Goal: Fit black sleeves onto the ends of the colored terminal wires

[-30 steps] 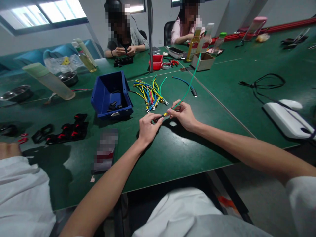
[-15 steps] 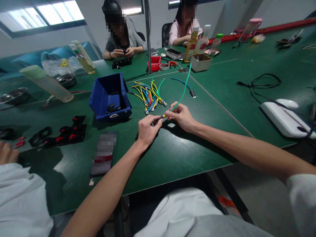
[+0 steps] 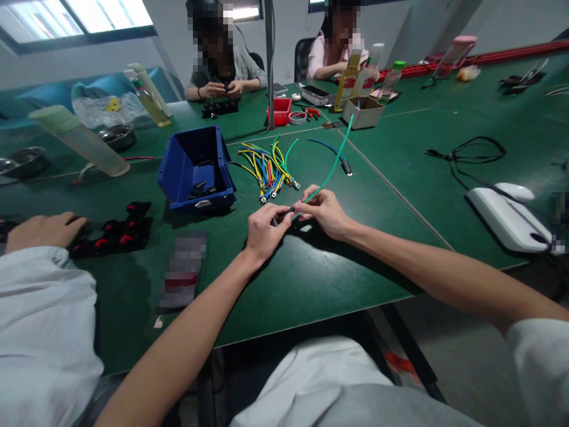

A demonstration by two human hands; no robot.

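Observation:
My left hand (image 3: 267, 232) is closed, pinching a small black sleeve (image 3: 288, 212) between thumb and fingers. Close beside it, my right hand (image 3: 326, 212) grips a green wire (image 3: 336, 160), whose free end curves up and away from me. The sleeve sits at the wire's near end, between both sets of fingertips; the tip itself is hidden. Just beyond the hands lies a loose bunch of yellow, blue, red and green wires (image 3: 269, 169) with metal ring terminals. To its right rests a single blue wire with a black sleeve (image 3: 345, 166) at its terminal.
A blue bin (image 3: 195, 201) with black sleeves stands left of the wires. A phone-like object (image 3: 181, 270) lies near my left forearm. A co-worker's hand (image 3: 47, 230) is at black-and-red parts (image 3: 120, 234). A white device (image 3: 507, 216) with a cable is at right.
The yellow band between my fingertips no longer shows; black sleeve reaches my right fingertips. At left, the co-worker's hand has moved onto the black-and-red parts.

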